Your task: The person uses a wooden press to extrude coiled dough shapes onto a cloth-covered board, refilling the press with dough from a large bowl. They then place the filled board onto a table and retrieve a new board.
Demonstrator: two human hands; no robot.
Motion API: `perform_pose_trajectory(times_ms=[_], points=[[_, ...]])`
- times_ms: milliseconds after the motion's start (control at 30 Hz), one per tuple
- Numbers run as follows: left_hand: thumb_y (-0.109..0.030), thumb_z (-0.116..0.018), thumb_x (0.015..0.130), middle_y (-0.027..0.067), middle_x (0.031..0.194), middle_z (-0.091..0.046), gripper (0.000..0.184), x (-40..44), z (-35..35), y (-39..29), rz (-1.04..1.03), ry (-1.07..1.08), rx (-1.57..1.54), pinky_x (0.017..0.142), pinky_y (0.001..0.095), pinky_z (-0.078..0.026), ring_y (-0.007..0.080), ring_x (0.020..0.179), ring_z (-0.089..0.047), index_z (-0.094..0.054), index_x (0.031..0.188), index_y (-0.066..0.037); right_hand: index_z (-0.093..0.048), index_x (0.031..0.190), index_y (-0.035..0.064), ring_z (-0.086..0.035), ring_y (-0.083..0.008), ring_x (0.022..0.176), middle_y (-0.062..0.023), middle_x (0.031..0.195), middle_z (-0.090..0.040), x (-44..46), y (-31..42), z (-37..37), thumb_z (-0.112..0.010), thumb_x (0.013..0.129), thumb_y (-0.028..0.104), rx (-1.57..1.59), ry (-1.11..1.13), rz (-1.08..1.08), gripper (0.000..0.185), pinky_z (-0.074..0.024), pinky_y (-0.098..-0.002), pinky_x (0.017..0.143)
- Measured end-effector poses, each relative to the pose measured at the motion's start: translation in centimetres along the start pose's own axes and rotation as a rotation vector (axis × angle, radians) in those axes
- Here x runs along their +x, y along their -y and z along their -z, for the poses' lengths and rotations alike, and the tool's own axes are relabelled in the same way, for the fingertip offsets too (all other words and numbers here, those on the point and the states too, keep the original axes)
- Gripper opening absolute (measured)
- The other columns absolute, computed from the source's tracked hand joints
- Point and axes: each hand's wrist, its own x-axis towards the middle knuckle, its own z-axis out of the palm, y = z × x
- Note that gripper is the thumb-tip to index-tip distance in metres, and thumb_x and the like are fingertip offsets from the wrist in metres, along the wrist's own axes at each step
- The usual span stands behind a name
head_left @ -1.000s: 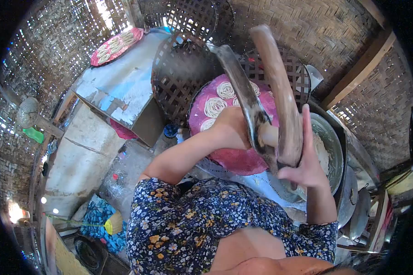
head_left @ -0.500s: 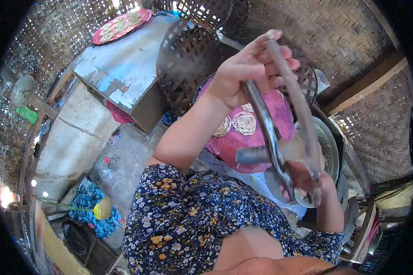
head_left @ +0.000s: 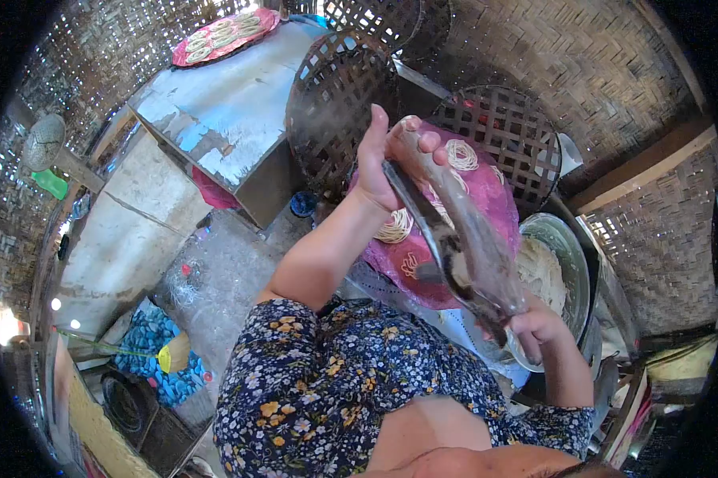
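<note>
Slanting from eleven to five o'clock, the wooden press [head_left: 486, 247] hangs over the pink noodle tray [head_left: 498, 209]; left hand [head_left: 377, 177] grasps its upper end, right hand [head_left: 539, 323] its lower. Looks like a lining-up step, calling next for even, two-handed control.

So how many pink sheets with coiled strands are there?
2: one pink sheet on the worn table, another sheet partly behind the held wooden tool; more may be hidden.
</note>
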Motion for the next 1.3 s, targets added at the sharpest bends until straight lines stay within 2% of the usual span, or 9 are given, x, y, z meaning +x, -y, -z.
perform_pose_trajectory(times_ms=[233, 300, 533, 600, 667, 733, 1100, 1233, 1300], points=[[-0.06, -0.036, 0.085, 0.0009, 0.075, -0.062, 0.045, 2.0, -4.1, -2.5, -0.073, 0.292, 0.07, 0.085, 0.0444, -0.04, 0.0198, 0.074, -0.06, -0.059, 0.083, -0.02, -0.056, 0.103, -0.0006, -0.056, -0.0139, 0.079, -0.0046, 0.085, -0.06, 0.0, 2.8, 0.1, -0.077, 0.053, 0.04, -0.306, -0.075, 0.11, 0.068, -0.0448, -0.0278, 0.071], [-0.07, -0.033, 0.079, 0.0039, 0.078, -0.06, 0.056, 1.7, -4.4, -3.2, 0.002, 0.3, 0.045, 0.075, 0.0431, -0.043, 0.0265, 0.08, -0.054, -0.059, 0.083, -0.021, -0.056, 0.103, -0.0001, -0.056, -0.0132, 0.077, -0.0042, 0.083, -0.06, 0.1, 2.9, -0.3, -0.078, 0.053, 0.039, -0.293, -0.037, 0.112, 0.067, -0.0445, -0.0276, 0.071], [-0.066, -0.027, 0.083, 0.0081, 0.08, -0.062, 0.058, 0.2, -4.3, -0.5, -0.044, 0.34, 0.052, 0.077, 0.0402, -0.041, 0.029, 0.075, -0.056, -0.06, 0.085, -0.02, -0.056, 0.105, -0.0028, -0.056, -0.0126, 0.078, -0.0049, 0.084, -0.061, -3.0, 1.1, 0.7, -0.081, 0.05, 0.033, -0.278, -0.059, 0.114, 0.07, -0.0441, -0.0269, 0.072], [-0.066, -0.023, 0.084, 0.0084, 0.079, -0.062, 0.06, 0.8, -4.3, 0.1, -0.076, 0.422, 0.019, 0.08, 0.0401, -0.04, 0.0294, 0.073, -0.057, -0.061, 0.088, -0.02, -0.056, 0.105, -0.0033, -0.055, -0.012, 0.078, -0.0055, 0.084, -0.061, -4.5, 4.1, -0.4, -0.081, 0.05, 0.032, -0.353, -0.153, -0.064, 0.07, -0.044, -0.0266, 0.072], [-0.061, -0.023, 0.087, 0.005, 0.081, -0.063, 0.055, 1.3, -5.3, -0.8, -0.094, 0.505, 0.082, 0.088, 0.0415, -0.033, 0.0242, 0.076, -0.058, -0.061, 0.091, -0.02, -0.056, 0.106, -0.0037, -0.056, -0.0115, 0.078, -0.0059, 0.084, -0.061, -4.1, 5.3, -1.0, -0.081, 0.049, 0.03, -0.434, -0.201, -0.032, 0.071, -0.0442, -0.0262, 0.072], [-0.058, -0.025, 0.089, 0.0032, 0.081, -0.063, 0.053, 1.7, -6.1, -2.1, -0.106, 0.553, 0.145, 0.09, 0.0409, -0.031, 0.0208, 0.076, -0.059, -0.061, 0.091, -0.019, -0.056, 0.108, -0.0038, -0.056, -0.0113, 0.077, -0.0061, 0.083, -0.062, -2.9, 5.0, -1.3, -0.081, 0.049, 0.028, -0.519, -0.2, 0.209, 0.071, -0.0446, -0.0257, 0.073], [-0.059, -0.023, 0.089, 0.0017, 0.073, -0.058, 0.053, -2.4, -7.7, -1.4, -0.096, 0.324, 0.265, 0.089, 0.0398, -0.031, 0.0198, 0.07, -0.057, -0.058, 0.087, -0.019, -0.056, 0.111, -0.0029, -0.059, -0.0119, 0.081, -0.0085, 0.089, -0.065, -2.2, 1.7, -1.2, -0.083, 0.05, 0.029, -0.525, -0.008, 0.309, 0.074, -0.0449, -0.0254, 0.075], [-0.069, -0.018, 0.083, 0.0082, 0.075, -0.062, 0.066, -1.6, -6.1, 1.0, -0.023, 0.264, 0.034, 0.085, 0.0393, -0.036, 0.0267, 0.073, -0.059, -0.056, 0.085, -0.015, -0.055, 0.11, -0.0033, -0.058, -0.0125, 0.084, -0.0086, 0.092, -0.064, -3.9, 1.1, -0.7, -0.082, 0.051, 0.028, -0.461, -0.078, 0.244, 0.072, -0.0439, -0.0268, 0.078], [-0.073, -0.021, 0.08, 0.0069, 0.079, -0.059, 0.074, -0.8, -6.2, 1.6, 0.117, 0.134, 0.076, 0.085, 0.0406, -0.038, 0.0255, 0.077, -0.057, -0.057, 0.095, -0.009, -0.055, 0.11, -0.0036, -0.057, -0.0131, 0.084, -0.0085, 0.092, -0.063, -4.3, 0.7, -0.5, -0.082, 0.051, 0.027, -0.376, -0.083, 0.216, 0.071, -0.0435, -0.0275, 0.079]])
